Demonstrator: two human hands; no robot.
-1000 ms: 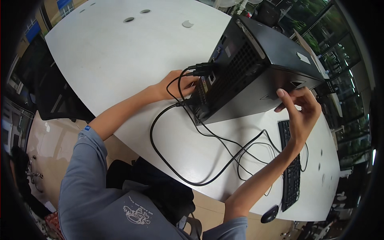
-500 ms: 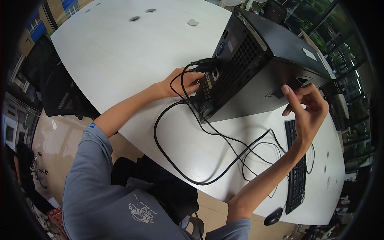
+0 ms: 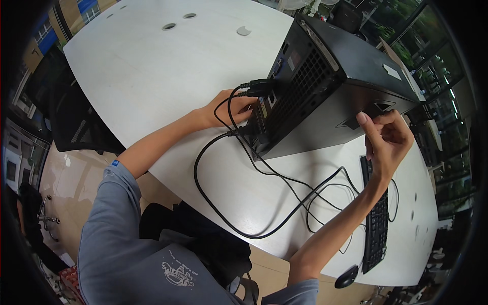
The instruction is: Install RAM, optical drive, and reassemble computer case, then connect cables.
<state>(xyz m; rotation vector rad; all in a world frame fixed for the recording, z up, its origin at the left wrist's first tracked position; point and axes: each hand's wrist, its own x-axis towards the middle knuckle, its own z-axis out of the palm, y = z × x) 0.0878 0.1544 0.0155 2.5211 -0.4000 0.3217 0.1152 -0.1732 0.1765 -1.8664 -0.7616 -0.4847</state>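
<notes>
A black desktop computer tower (image 3: 310,122) stands upright on the white table, its ported rear panel facing left. My left hand (image 3: 231,105) is at the tower's rear edge, behind the cables. Its fingers are bent against the case, with the tips hidden. Two black plugs (image 3: 258,87) sit in the upper rear ports. Lower down, a thicker black cable (image 3: 203,185) runs into the rear. At the side panel, my right hand (image 3: 390,133) is curled, thumb and index finger close to a triangular recess (image 3: 382,107). What those fingertips hold, if anything, cannot be made out.
Black cables loop over the white table (image 3: 147,66) in front of the tower. A black keyboard (image 3: 375,229) lies to the right under my forearm, with a black mouse (image 3: 347,277) near the front edge. An office chair (image 3: 76,117) stands at the left.
The tower has shifted slightly left and toward me, along with the plugs and cables. My right hand has moved a little left, its fingers curled more. The left hand stays at the rear edge.
</notes>
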